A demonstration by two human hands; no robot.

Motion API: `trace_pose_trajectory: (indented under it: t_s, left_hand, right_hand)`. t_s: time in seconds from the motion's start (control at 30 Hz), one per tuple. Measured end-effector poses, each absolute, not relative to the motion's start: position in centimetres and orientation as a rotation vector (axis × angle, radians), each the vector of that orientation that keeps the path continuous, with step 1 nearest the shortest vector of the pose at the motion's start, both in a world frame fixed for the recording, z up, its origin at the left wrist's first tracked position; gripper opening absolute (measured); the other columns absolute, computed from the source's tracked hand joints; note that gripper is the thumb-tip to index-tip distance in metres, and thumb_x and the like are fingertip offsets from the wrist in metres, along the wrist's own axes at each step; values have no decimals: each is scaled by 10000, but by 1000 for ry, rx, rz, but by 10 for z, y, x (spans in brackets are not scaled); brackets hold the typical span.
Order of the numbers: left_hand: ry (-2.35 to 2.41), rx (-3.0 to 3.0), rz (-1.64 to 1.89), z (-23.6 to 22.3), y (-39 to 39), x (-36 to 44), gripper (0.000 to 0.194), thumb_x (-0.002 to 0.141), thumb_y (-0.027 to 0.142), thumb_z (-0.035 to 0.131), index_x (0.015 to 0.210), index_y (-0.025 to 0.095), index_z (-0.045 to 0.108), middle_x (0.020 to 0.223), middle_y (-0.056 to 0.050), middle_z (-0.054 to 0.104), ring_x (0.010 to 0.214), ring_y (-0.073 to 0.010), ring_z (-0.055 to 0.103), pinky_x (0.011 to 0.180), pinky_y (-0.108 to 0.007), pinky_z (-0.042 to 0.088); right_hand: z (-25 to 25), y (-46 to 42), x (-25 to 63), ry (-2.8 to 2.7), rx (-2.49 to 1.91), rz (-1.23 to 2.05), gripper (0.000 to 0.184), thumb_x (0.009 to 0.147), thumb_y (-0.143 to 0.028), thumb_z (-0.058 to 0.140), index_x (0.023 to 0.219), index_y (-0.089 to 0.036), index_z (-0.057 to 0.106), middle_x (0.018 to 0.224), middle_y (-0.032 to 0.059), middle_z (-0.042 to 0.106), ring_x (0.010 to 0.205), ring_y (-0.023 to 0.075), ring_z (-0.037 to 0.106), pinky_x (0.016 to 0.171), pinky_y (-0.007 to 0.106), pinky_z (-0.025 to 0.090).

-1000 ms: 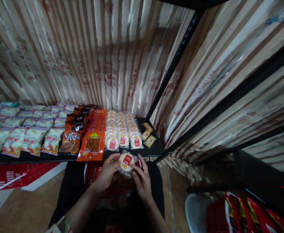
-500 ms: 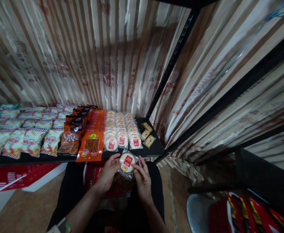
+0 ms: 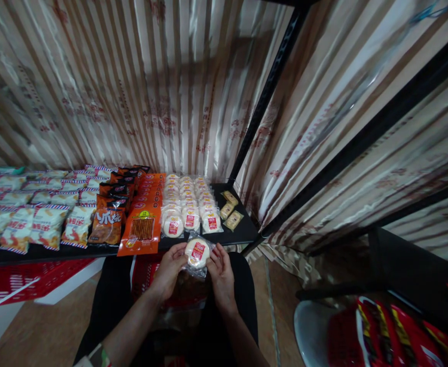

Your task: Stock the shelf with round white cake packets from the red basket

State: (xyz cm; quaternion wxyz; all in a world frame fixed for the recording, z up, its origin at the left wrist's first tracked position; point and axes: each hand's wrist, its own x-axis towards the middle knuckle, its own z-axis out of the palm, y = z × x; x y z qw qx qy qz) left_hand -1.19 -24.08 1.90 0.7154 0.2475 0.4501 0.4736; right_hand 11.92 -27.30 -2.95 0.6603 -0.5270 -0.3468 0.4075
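Between my two hands is a round white cracker in a clear wrapper with a red label [image 3: 198, 253], held just in front of the shelf edge. My left hand [image 3: 170, 270] pinches the wrapper's left side. On the other side, my right hand [image 3: 220, 275] grips it with thumb and fingers. Behind it on the black shelf [image 3: 242, 234] lie rows of the same wrapped round crackers [image 3: 190, 216]. To their right are three small yellowish packets [image 3: 233, 220], and to their left a flat orange bag of brown sticks [image 3: 141, 229].
Brown-orange snack bags [image 3: 105, 227] and white snack bags [image 3: 48, 224] fill the shelf's left. A red basket [image 3: 17, 280] sits under it. Black metal posts [image 3: 269, 97] and striped curtains [image 3: 124, 76] stand behind. Red packages [image 3: 411, 331] and a grey stool [image 3: 311, 331] are at lower right.
The wrapped cracker has turned a little in my hands, and my right fingers have shifted along its edge. The view has moved slightly. Shelf goods stay in place.
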Motion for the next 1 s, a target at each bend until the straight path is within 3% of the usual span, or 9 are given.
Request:
trace_pose_trajectory:
  t_s: [0.3,0.53,1.0]
  left_hand:
    - [1002,570,1038,5,-233,-17,357,532,77,657,881,139,618,849,-66,678,742,-160,619,702,-268,455]
    - [1001,620,1006,1,-229,-19,329,544,65,635,863,146,625,852,-71,677,753,-167,622,699,-273,465]
    - [1076,1153,747,5,-226,-28,248,576,77,519,758,158,667,696,-27,663,639,-148,576,593,-223,425]
  right_hand:
    - [-25,-270,119,-749,-1223,1025,551,685,-369,649,1172,-181,471,1032,103,639,904,212,633,777,358,533]
    - [-22,-269,119,-742,-1238,1101,553,672,-402,655,1150,-174,495,1022,101,651,875,211,642,763,355,530]
    - [-24,-263,122,-1034,-1263,1197,287,653,-364,677,883,-195,644,772,24,688,657,161,638,586,275,520]
